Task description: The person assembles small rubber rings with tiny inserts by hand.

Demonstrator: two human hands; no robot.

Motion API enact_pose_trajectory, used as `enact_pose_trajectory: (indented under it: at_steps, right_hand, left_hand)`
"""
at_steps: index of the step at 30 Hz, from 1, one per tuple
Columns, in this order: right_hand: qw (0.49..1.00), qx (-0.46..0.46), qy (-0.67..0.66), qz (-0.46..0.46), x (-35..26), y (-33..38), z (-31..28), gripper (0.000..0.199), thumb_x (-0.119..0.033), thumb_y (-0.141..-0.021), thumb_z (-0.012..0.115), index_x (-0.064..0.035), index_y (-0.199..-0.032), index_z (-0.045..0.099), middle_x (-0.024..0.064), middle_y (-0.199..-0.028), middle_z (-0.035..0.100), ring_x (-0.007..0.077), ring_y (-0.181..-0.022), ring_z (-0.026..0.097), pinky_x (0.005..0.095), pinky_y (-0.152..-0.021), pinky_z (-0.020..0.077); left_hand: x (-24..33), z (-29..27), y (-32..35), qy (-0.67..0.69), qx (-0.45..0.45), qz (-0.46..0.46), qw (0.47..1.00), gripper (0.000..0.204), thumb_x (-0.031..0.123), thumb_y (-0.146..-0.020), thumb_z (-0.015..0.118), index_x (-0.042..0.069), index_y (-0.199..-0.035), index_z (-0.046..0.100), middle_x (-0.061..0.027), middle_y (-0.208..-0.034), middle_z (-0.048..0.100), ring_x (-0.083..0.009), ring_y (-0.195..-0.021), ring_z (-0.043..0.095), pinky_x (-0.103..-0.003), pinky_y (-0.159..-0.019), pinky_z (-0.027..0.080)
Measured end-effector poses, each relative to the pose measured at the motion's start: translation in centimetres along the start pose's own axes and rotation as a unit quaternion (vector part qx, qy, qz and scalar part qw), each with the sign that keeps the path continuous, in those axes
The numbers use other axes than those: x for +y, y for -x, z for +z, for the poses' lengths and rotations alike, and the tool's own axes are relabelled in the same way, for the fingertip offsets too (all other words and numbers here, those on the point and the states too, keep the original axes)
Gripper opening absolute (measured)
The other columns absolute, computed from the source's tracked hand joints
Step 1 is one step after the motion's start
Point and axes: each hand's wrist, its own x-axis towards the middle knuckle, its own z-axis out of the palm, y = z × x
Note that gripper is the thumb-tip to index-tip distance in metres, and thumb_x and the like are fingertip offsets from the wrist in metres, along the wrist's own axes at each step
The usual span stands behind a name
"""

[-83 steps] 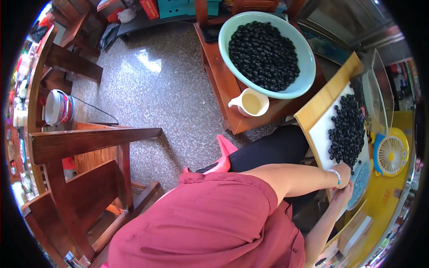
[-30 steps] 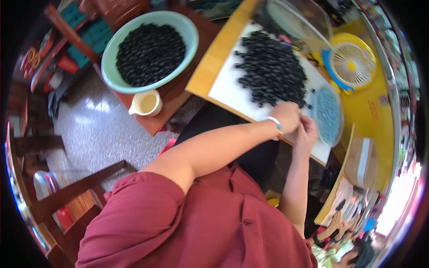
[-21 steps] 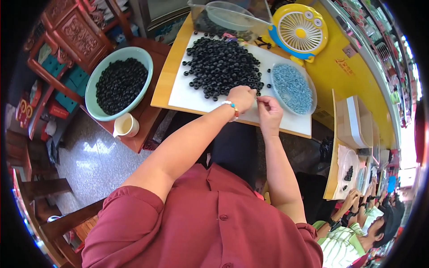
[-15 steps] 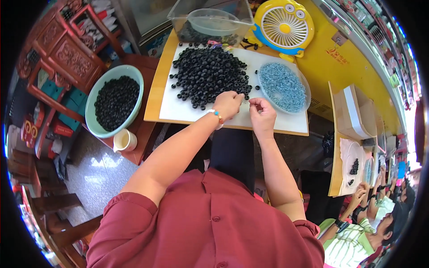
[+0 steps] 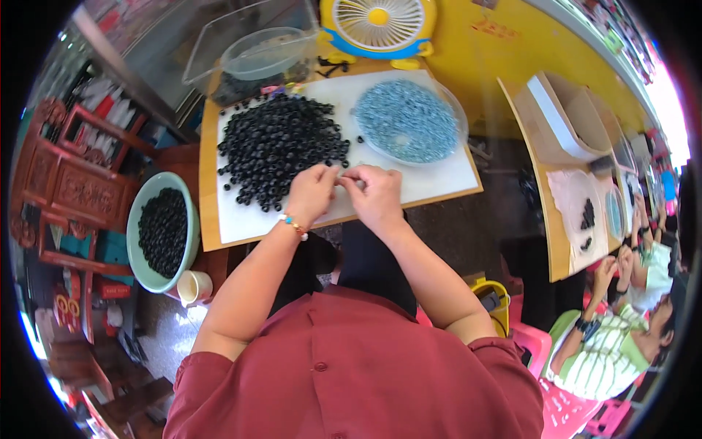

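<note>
Where both hands pinch one small part: left hand (image 5: 311, 192), right hand (image 5: 376, 192), green bowl (image 5: 139, 219) of black rings.

- A small red label (image 5: 491, 29) lies flat on the yellow table (image 5: 504, 66), just right of the fan (image 5: 378, 25).
- Red signs (image 5: 64, 306) with yellow marks stand at the far left edge, by dark wooden furniture.

Your black rings (image 5: 281, 150) lie heaped loose on the white sheet (image 5: 431, 179), left of the clear dish of blue-grey small parts (image 5: 408, 121), just beside your fingertips.
</note>
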Motion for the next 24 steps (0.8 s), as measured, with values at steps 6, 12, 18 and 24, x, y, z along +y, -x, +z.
enact_pose_trajectory:
  at_steps: [6, 12, 18, 24]
  right_hand:
    - [0.985, 0.094, 0.03, -0.142, 0.3, 0.0, 0.4, 0.009, -0.011, -0.071, 0.066, -0.0145, -0.073, 0.058, 0.0014, -0.066, 0.06, 0.0191, -0.063, 0.058, 0.0368, -0.068, 0.0332]
    - [0.983, 0.129, 0.022, -0.131, 0.8, 0.2, 0.5, 0.011, -0.011, -0.068, 0.064, -0.0142, -0.068, 0.053, 0.0008, -0.06, 0.056, 0.0202, -0.06, 0.055, 0.039, -0.069, 0.0331]
    - [0.989, 0.128, 0.024, -0.072, 1.3, 0.3, 0.8, 0.011, -0.016, -0.068, 0.061, -0.0131, -0.067, 0.051, 0.005, -0.061, 0.057, 0.0249, -0.062, 0.056, 0.0412, -0.069, 0.0334]
    - [0.988, 0.145, 0.002, -0.044, 1.7, 0.6, 1.1, 0.011, -0.02, -0.069, 0.059, -0.0121, -0.066, 0.053, 0.0071, -0.064, 0.061, 0.0248, -0.063, 0.058, 0.0403, -0.069, 0.0337]
  left_hand:
    - [-0.3, 0.0, -0.8, 0.018, 0.003, -0.025, 1.0, 0.035, 0.03, -0.092, 0.049, 0.003, -0.071, 0.056, -0.0017, -0.054, 0.05, -0.0104, -0.042, 0.045, -0.026, -0.037, 0.037]
    - [0.6, 0.6, -0.3, 0.063, 0.011, -0.046, 0.997, 0.028, 0.027, -0.093, 0.05, 0.005, -0.076, 0.054, 0.0004, -0.054, 0.046, -0.0081, -0.04, 0.039, -0.023, -0.036, 0.031]
    - [0.2, 1.1, -0.1, 0.034, 0.031, -0.019, 0.999, 0.019, 0.021, -0.093, 0.051, 0.004, -0.088, 0.056, 0.0023, -0.059, 0.048, -0.0061, -0.043, 0.04, -0.021, -0.036, 0.031]
    - [0.0, 1.4, -0.2, 0.035, 0.022, 0.002, 0.999, 0.015, 0.018, -0.092, 0.053, 0.004, -0.094, 0.056, 0.0043, -0.059, 0.048, -0.0034, -0.043, 0.038, -0.019, -0.037, 0.029]
